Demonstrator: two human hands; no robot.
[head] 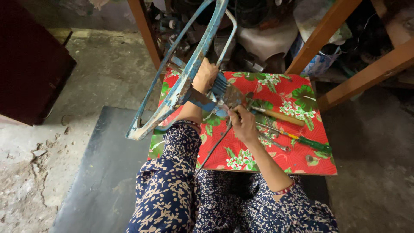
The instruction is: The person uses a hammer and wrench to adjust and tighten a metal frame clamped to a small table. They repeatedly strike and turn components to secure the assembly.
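Dark blue sleeves (172,190) with a pale leaf print fill the bottom of my view, running up to both hands. Left hand (205,77) is closed around a bar of a blue metal frame (181,86), its paint chipped and rusty, which tilts up and away over the low table. Right hand (244,125) sits just below and to the right of the left one, fingers pinched on something thin against the frame's lower end; I cannot tell what it grips. The two hands stay apart, near each other.

Just right of the right hand lies a hammer (276,115) with a round wooden handle, its head close to the frame. Below it lie a green-handled screwdriver (310,143) and a thin metal tool (276,144), blurred. A dark cord (215,146) runs down from under the right hand.

All of it rests on a glossy red cloth (297,95) with green and white flowers. Beyond the hands stand slanted wooden beams (319,36) and cluttered scrap. Left of the left hand, a dark mat (108,172) covers cracked concrete floor (103,69).
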